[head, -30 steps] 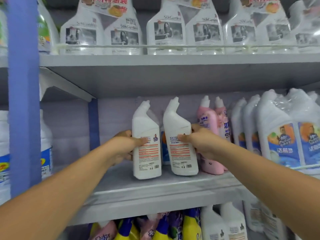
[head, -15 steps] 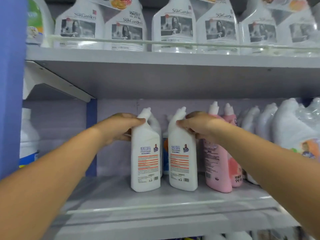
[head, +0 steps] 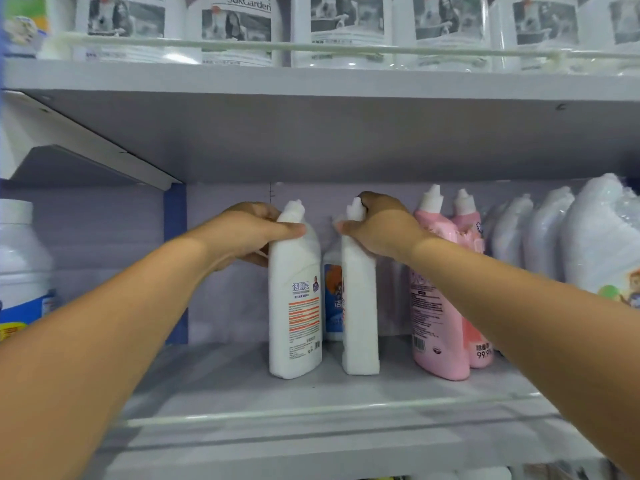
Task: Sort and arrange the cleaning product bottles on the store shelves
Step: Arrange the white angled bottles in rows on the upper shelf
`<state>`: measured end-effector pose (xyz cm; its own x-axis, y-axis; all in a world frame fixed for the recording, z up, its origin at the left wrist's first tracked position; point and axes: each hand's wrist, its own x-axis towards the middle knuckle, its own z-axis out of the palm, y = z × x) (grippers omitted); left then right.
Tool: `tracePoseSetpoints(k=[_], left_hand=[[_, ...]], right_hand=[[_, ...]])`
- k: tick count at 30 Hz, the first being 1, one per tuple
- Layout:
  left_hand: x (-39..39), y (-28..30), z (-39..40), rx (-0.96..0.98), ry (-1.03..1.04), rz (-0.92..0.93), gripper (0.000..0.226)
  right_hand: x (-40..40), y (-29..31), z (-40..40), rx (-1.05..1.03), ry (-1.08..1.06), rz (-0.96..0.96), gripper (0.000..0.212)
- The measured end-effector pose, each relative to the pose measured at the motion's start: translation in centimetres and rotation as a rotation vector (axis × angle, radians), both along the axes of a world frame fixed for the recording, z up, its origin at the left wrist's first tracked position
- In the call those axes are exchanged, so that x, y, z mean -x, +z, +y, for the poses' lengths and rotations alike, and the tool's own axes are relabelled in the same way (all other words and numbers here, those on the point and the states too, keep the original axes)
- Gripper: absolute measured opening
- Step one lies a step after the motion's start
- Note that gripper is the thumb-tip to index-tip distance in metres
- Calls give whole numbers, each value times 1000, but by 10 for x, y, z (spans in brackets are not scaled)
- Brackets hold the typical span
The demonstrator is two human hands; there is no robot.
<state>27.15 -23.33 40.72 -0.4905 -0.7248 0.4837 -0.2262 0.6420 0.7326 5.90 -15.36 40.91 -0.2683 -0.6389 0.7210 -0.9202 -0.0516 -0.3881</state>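
Observation:
Two white angled-neck bottles stand upright on the grey middle shelf [head: 311,407]. My left hand [head: 249,233] grips the neck of the left white bottle [head: 294,306], whose back label with orange stripes faces me. My right hand [head: 377,226] grips the neck of the right white bottle [head: 360,313], which is turned edge-on. Between and behind them stands a third bottle with a blue label [head: 333,303], mostly hidden.
Two pink bottles [head: 440,323] stand just right of my right arm, then a row of white wrapped bottles [head: 588,244]. A white jug with a blue label [head: 20,265] stands far left past a blue upright [head: 176,258]. The upper shelf [head: 311,81] carries clear SukGarden bottles.
Both hands slid up from the bottles' bodies to their necks. The right bottle has turned edge-on, hiding its label. The view has moved closer and upward.

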Motion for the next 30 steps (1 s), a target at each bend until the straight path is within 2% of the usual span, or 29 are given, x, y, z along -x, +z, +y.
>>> tracePoseSetpoints(k=[3, 5, 8, 10, 12, 14, 16, 19, 21, 24, 26, 28, 30], left_hand=[[15, -6, 3, 120, 131, 37, 57], [24, -10, 5, 166, 219, 24, 63], [33, -13, 5, 190, 285, 26, 67], [33, -14, 3, 71, 175, 88, 50], [26, -13, 0, -168, -90, 170, 33], [9, -12, -6, -285, -322, 139, 39], [-6, -10, -15, -275, -403, 38, 43], [-17, -8, -24, -159, -402, -13, 56], [-13, -9, -22, -62, -313, -16, 63], [-5, -14, -15, 43, -140, -17, 42], [-6, -16, -13, 46, -128, -71, 30], [-11, -17, -12, 43, -139, -110, 33], [-12, -19, -11, 23, -154, -83, 34]], right_hand=[[3, 0, -6, -10, -147, 201, 48], [5, 1, -8, -28, -201, 266, 53], [1, 3, -9, -121, -160, 183, 53], [1, 7, -9, -216, -70, 29, 42], [5, 10, -6, -274, 42, -137, 34], [8, 13, -1, -307, 126, -252, 33], [9, 16, 1, -324, 95, -230, 34], [2, 16, -2, -313, 25, -178, 33], [-4, 17, -6, -313, -13, -164, 32], [-8, 17, -8, -391, -97, -62, 34], [-4, 17, -7, -336, -41, -70, 28], [-2, 15, -7, -275, -27, -72, 15], [-4, 14, -9, -280, -67, -44, 24]])
